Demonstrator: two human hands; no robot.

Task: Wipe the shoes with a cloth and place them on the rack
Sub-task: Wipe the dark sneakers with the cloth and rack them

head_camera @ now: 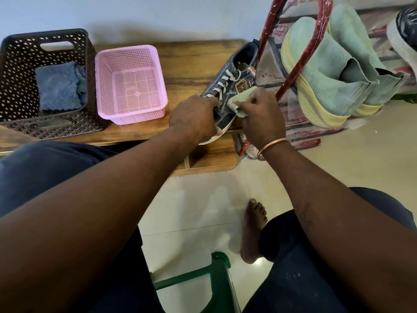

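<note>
A dark grey sneaker (234,77) with white laces lies on the low wooden table (187,64), its toe pointing toward me. My left hand (194,118) grips the toe end and holds the shoe steady. My right hand (262,116) pinches a pale green cloth (240,99) and presses it against the shoe's right side. To the right stands the shoe rack (282,71) with red-wrapped bars, holding a pair of mint-green shoes with yellow soles (331,71). Another dark shoe (406,26) sits at the far right edge on the rack.
A brown perforated basket (13,71) at the table's left holds folded blue cloths (59,85). Beside it stands a pink basket (106,86) with nothing in it. A green plastic stool (221,276) and my bare foot (252,229) are on the tiled floor below.
</note>
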